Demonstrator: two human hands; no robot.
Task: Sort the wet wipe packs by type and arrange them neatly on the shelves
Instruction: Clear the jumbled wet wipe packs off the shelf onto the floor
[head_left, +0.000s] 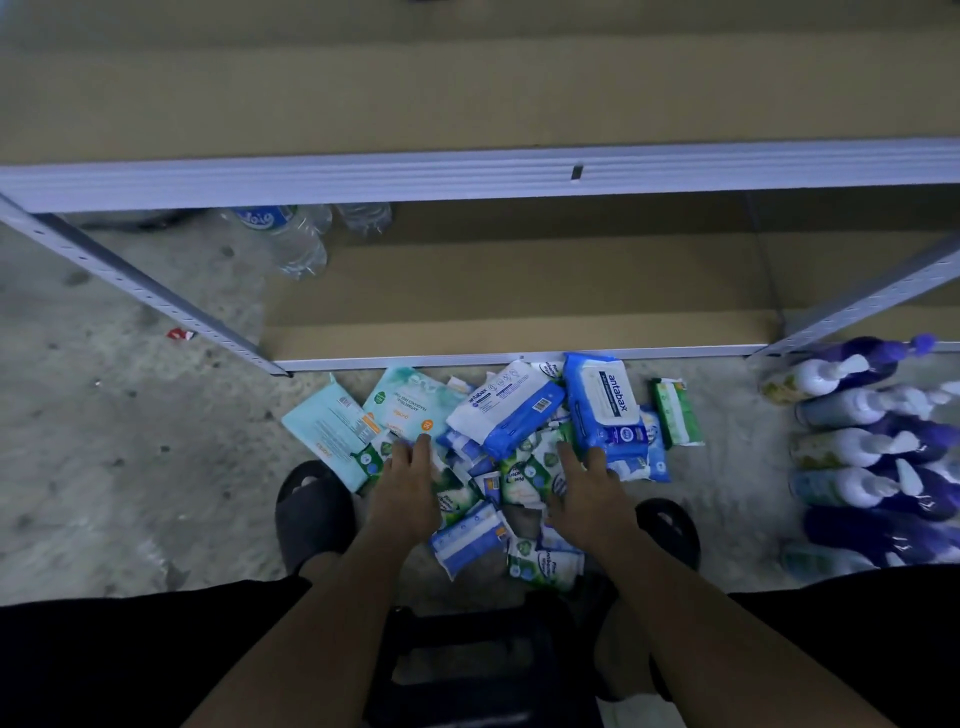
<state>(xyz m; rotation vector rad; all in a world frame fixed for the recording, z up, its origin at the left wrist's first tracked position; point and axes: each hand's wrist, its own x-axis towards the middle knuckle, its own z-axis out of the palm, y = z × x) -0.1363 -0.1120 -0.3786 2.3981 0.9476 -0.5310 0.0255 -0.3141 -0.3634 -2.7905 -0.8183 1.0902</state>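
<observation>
my left hand (408, 480) and right hand (587, 483) rest flat, empty, on the pile (519, 480). i'd lift matching blue packs (605, 402) first.

— What's on the feet?
— Dark open-toed slides, a left slide (311, 512) and a right slide (670, 525), each with one broad strap.
— Clothes?
— Plain black shorts (130, 665) over both thighs. The forearms (337, 597), left hand (410, 483) and right hand (587, 493) are bare.

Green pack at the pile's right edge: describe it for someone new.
Find the lower shelf's front rail; the wipe pile lies on the floor before it. Right of the big blue antabax pack lies the green pack, narrow, green and white, outermost on that side.
</observation>
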